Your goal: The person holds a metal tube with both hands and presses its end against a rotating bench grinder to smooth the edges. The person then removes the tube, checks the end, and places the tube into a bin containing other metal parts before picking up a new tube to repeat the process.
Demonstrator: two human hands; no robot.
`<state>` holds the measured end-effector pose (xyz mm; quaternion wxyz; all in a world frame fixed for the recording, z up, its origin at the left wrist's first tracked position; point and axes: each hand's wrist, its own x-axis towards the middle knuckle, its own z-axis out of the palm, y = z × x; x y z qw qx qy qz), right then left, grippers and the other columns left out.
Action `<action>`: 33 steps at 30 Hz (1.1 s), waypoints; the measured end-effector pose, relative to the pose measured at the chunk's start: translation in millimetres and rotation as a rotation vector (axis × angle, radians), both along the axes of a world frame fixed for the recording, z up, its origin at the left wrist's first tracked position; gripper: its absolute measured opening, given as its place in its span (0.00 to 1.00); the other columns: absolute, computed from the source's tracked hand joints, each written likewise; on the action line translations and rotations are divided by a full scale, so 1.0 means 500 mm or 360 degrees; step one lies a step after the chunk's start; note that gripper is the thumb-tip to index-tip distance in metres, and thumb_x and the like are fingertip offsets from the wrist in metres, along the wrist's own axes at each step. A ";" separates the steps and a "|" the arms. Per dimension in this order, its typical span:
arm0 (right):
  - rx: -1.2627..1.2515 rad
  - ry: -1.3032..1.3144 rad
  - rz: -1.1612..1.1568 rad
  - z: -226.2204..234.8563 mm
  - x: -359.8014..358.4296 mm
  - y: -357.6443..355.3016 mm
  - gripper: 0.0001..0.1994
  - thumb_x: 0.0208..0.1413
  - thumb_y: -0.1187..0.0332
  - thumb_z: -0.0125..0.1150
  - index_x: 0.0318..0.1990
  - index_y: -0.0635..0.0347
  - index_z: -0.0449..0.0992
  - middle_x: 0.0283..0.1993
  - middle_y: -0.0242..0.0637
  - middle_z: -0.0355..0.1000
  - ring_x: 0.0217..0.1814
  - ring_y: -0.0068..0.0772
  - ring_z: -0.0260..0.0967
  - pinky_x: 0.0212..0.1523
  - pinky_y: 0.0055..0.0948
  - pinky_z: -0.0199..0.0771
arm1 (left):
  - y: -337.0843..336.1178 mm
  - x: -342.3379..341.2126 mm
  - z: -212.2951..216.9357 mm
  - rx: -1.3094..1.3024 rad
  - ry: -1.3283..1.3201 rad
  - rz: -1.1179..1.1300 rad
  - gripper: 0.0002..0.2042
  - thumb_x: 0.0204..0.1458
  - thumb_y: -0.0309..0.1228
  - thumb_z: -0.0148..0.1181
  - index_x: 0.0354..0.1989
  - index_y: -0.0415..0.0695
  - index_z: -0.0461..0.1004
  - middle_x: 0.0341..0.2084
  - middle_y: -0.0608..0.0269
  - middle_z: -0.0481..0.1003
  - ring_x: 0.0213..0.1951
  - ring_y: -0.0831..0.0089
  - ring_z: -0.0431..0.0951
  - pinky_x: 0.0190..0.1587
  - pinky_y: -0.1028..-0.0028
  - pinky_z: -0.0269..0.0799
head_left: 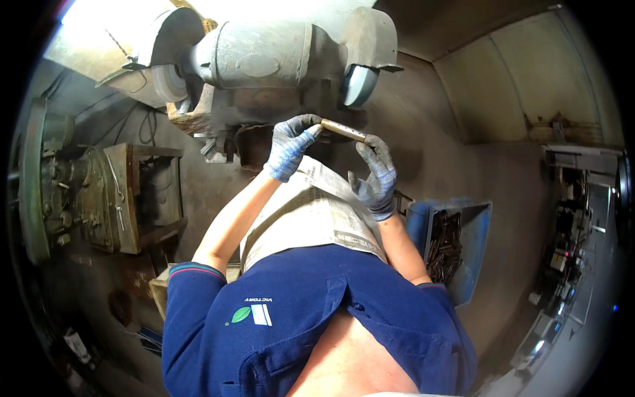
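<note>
Both your gloved hands, left (291, 147) and right (376, 177), pinch the short metal rod (343, 130) at frame centre, just below the bench grinder (264, 59).

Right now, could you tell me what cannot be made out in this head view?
- Metal rod: its left end is hidden inside the left hand; the right hand grips the other end.
- Left grinding wheel: washed out by glare from above.
- Blue bin: the dark metal pieces inside are too small to tell apart.
- Bench at right: bent and blurred toward the fisheye rim.
</note>
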<state>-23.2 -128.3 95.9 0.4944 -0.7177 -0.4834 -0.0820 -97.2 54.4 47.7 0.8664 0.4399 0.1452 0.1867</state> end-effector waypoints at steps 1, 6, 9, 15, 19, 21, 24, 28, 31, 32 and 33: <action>-0.0044 -0.0055 -0.0024 0.015 -0.010 -0.008 0.21 0.46 0.62 0.65 0.46 0.64 0.75 0.51 0.48 0.66 0.56 0.45 0.63 0.54 0.36 0.67 | -0.006 -0.006 0.018 0.0025 -0.0020 -0.0028 0.08 0.52 0.22 0.56 0.40 0.32 0.72 0.33 0.56 0.76 0.34 0.71 0.78 0.40 0.72 0.76; -0.0034 -0.0204 0.0008 0.053 -0.050 -0.052 0.25 0.47 0.54 0.66 0.48 0.63 0.74 0.53 0.45 0.62 0.57 0.46 0.62 0.55 0.39 0.66 | -0.043 -0.024 0.062 0.0013 -0.0091 -0.0223 0.09 0.52 0.22 0.56 0.41 0.32 0.73 0.33 0.57 0.76 0.34 0.73 0.77 0.40 0.75 0.75; -0.0044 -0.0358 -0.0085 0.071 -0.061 -0.077 0.25 0.45 0.54 0.67 0.48 0.60 0.74 0.50 0.42 0.65 0.53 0.47 0.65 0.53 0.39 0.67 | -0.072 -0.026 0.073 -0.0036 -0.0090 -0.0283 0.10 0.52 0.22 0.56 0.41 0.32 0.73 0.33 0.56 0.76 0.34 0.73 0.77 0.41 0.74 0.75; -0.0073 -0.0329 -0.0112 0.083 -0.059 -0.145 0.26 0.46 0.55 0.66 0.51 0.58 0.72 0.51 0.43 0.65 0.54 0.48 0.65 0.54 0.40 0.67 | -0.118 -0.012 0.061 0.0015 -0.0095 -0.0428 0.11 0.52 0.24 0.57 0.42 0.33 0.73 0.33 0.59 0.77 0.35 0.75 0.76 0.40 0.75 0.74; -0.0133 -0.0238 -0.0384 0.083 -0.056 -0.258 0.26 0.47 0.52 0.64 0.51 0.56 0.72 0.49 0.47 0.65 0.55 0.49 0.64 0.53 0.40 0.67 | -0.152 0.010 0.030 0.0356 0.0119 -0.0563 0.13 0.53 0.29 0.58 0.43 0.34 0.73 0.33 0.60 0.77 0.36 0.78 0.75 0.40 0.79 0.71; -0.0195 -0.0148 -0.0570 0.067 -0.063 -0.351 0.22 0.51 0.55 0.60 0.48 0.63 0.73 0.49 0.47 0.65 0.48 0.44 0.66 0.50 0.40 0.66 | -0.179 0.012 0.019 0.0568 0.0301 -0.0671 0.13 0.52 0.30 0.59 0.43 0.34 0.73 0.33 0.61 0.77 0.35 0.79 0.74 0.40 0.79 0.71; -0.0409 -0.0235 -0.0953 0.037 -0.088 -0.520 0.18 0.48 0.66 0.62 0.44 0.67 0.73 0.48 0.50 0.66 0.52 0.49 0.64 0.54 0.41 0.63 | -0.225 0.016 -0.025 0.1094 0.0186 -0.0677 0.11 0.50 0.27 0.57 0.42 0.37 0.75 0.33 0.60 0.78 0.37 0.75 0.76 0.61 0.67 0.52; -0.0684 -0.0060 -0.1501 -0.075 -0.115 -0.749 0.16 0.48 0.67 0.63 0.42 0.69 0.74 0.51 0.52 0.64 0.53 0.46 0.64 0.52 0.37 0.67 | -0.267 0.037 -0.091 0.2185 0.0395 -0.0987 0.17 0.47 0.21 0.55 0.49 0.42 0.72 0.45 0.62 0.75 0.47 0.76 0.73 0.62 0.67 0.54; -0.0802 0.0020 -0.1477 -0.098 -0.092 -0.770 0.15 0.47 0.69 0.64 0.40 0.71 0.74 0.48 0.51 0.67 0.52 0.46 0.65 0.52 0.36 0.67 | -0.261 0.013 -0.109 0.0828 0.0128 -0.0779 0.21 0.49 0.24 0.56 0.54 0.42 0.67 0.49 0.63 0.72 0.51 0.76 0.70 0.57 0.69 0.62; -0.0848 0.0027 -0.1379 -0.082 -0.081 -0.744 0.15 0.47 0.70 0.64 0.40 0.72 0.74 0.47 0.50 0.68 0.51 0.46 0.66 0.51 0.35 0.67 | -0.245 0.006 -0.098 0.0295 0.0023 -0.0679 0.26 0.51 0.27 0.58 0.59 0.41 0.60 0.51 0.60 0.69 0.51 0.72 0.70 0.53 0.72 0.67; -0.0618 0.0243 -0.1200 -0.055 -0.070 -0.677 0.15 0.52 0.67 0.60 0.40 0.72 0.75 0.45 0.46 0.71 0.48 0.40 0.67 0.50 0.33 0.69 | -0.226 -0.006 -0.071 -0.0253 0.0044 -0.0699 0.31 0.52 0.33 0.59 0.62 0.40 0.54 0.53 0.52 0.66 0.51 0.67 0.71 0.54 0.68 0.67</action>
